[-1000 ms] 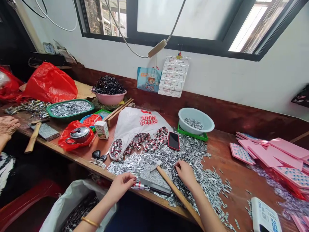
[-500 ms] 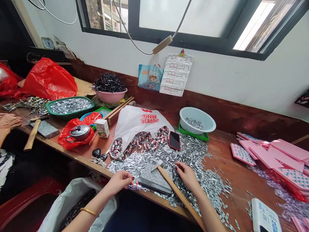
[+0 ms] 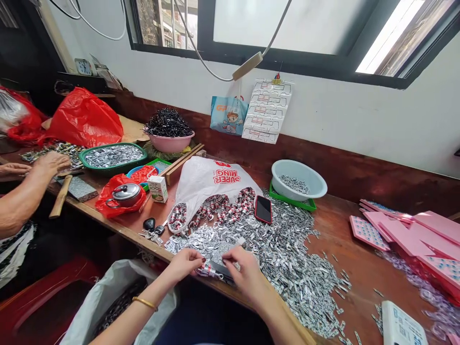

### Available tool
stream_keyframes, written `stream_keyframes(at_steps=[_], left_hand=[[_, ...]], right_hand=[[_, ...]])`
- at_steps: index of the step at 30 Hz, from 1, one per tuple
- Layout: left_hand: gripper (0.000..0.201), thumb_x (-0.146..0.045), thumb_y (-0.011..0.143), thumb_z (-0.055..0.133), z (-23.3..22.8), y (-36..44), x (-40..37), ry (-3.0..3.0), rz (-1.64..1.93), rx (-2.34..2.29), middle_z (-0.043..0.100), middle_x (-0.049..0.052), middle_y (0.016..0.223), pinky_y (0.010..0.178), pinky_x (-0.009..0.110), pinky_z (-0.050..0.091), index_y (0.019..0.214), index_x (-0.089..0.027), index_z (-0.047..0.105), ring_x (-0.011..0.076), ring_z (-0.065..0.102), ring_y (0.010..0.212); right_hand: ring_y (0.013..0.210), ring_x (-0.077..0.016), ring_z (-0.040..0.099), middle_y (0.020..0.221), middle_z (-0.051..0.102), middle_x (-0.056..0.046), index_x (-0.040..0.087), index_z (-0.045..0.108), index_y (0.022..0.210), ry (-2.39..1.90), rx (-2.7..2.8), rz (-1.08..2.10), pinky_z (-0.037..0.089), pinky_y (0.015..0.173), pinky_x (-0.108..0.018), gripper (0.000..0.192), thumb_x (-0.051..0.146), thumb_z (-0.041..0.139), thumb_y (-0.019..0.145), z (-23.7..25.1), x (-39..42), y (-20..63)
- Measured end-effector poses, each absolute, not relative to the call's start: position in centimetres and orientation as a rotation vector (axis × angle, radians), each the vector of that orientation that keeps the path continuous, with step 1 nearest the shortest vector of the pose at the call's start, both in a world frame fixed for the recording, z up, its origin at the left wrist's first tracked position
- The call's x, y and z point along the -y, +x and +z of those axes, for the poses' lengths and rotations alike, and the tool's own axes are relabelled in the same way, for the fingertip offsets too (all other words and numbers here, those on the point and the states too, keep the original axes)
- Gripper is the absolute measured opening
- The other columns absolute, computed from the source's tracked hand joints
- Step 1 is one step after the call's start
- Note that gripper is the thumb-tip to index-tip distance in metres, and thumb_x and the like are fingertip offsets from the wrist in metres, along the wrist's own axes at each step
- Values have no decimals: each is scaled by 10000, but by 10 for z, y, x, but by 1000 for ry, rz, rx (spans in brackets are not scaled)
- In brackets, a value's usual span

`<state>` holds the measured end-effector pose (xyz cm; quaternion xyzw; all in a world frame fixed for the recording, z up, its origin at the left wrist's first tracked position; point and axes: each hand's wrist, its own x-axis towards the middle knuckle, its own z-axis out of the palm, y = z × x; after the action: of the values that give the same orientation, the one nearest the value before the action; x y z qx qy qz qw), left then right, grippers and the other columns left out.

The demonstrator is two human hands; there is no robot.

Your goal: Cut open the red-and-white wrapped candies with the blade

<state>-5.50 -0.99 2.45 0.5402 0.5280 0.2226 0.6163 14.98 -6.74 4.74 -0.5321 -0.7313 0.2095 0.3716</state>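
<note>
At the table's front edge, my left hand (image 3: pixel 185 264) is closed in a pinch at one end of a small red-and-silver cylindrical piece (image 3: pixel 209 271) with a ring at its other end. My right hand (image 3: pixel 246 270) is just right of it, thumb and fingertips together over a dark metal bar (image 3: pixel 219 268); whatever is between those fingers is too small to make out. The hammer lies under my right hand and forearm, most of its wooden handle (image 3: pixel 304 330) hidden. Around both hands spreads a heap of small silver metal plates (image 3: pixel 298 273).
A white plastic bag (image 3: pixel 212 172) of red-and-silver pieces and a phone (image 3: pixel 263 209) lie behind the heap. Keys (image 3: pixel 154 230), a lidded metal pot (image 3: pixel 126 194) and a pale basin (image 3: pixel 300 179) stand around it. At left a co-worker's hands (image 3: pixel 50 163) work near another hammer (image 3: pixel 61 196).
My right hand has moved left from the heap to beside the red-and-silver piece, now covering part of the hammer. The view has shifted slightly left, and the co-worker's hands have come further into sight.
</note>
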Motion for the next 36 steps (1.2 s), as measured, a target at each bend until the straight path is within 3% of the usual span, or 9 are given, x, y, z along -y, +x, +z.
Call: stream_keyframes(at_steps=[8, 22, 28, 36], left_hand=[[222, -347, 515, 649, 22, -53, 9, 1218, 529, -1202, 558, -42, 498, 491, 239, 440, 581, -139, 606, 116, 508, 489], [166, -305, 521, 615, 22, -53, 10, 1193, 551, -1183, 552, -45, 483, 484, 235, 434, 560, -144, 597, 113, 500, 474], [166, -311, 530, 628, 23, -53, 10, 1195, 547, -1175, 530, -55, 476, 499, 240, 443, 558, -150, 595, 117, 507, 483], [205, -345, 527, 647, 22, -53, 10, 1198, 538, -1175, 541, -47, 492, 503, 247, 441, 559, -152, 583, 121, 498, 486]], right_hand=[[679, -178, 498, 714, 565, -43, 179, 562, 716, -1201, 2167, -109, 380, 620, -279, 243, 135, 427, 913, 7, 53, 108], [721, -181, 494, 785, 574, -55, 169, 586, 813, -1144, 2238, -163, 392, 657, -290, 222, 131, 403, 932, 4, 58, 108], [673, -186, 473, 718, 538, -44, 178, 564, 735, -1148, 2301, -238, 368, 607, -289, 231, 122, 428, 913, 8, 56, 108], [702, -182, 482, 745, 554, -53, 168, 579, 771, -1145, 2251, -219, 384, 636, -290, 228, 99, 415, 914, 5, 57, 106]])
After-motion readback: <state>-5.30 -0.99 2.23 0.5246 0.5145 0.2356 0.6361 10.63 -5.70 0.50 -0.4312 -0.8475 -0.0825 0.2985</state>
